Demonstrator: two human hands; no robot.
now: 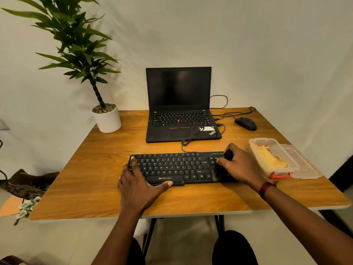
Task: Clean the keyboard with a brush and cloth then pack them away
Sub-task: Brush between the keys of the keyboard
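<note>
The keyboard [177,167], a black Zebronics model, lies flat near the front middle of a wooden table [95,188], its long side facing the person. The left hand [136,185] rests on its left end with fingers straight and spread over the keys, the thumb stretched along the front edge just below the space bar. The right hand [240,165], with a dark red band at the wrist, is curled round the handle of a black brush [228,155] above the keyboard's right end. The bristles below it are blurred, so I cannot tell whether they touch the keys.

Just right of the keyboard stands a clear plastic container [263,139] with an orange-red latch [279,175] at its near end; a yellow cloth [273,159] lies crumpled inside it. Its clear lid [305,169] lies on the table against the far side of it.

Beyond the keyboard, a black cable [191,136] loops over the corner of an open ThinkPad laptop [178,88] with a dark screen. A black mouse [245,123] sits to the laptop's right, and a leafy plant [76,44] in a white pot [108,121] stands at the far left corner.
</note>
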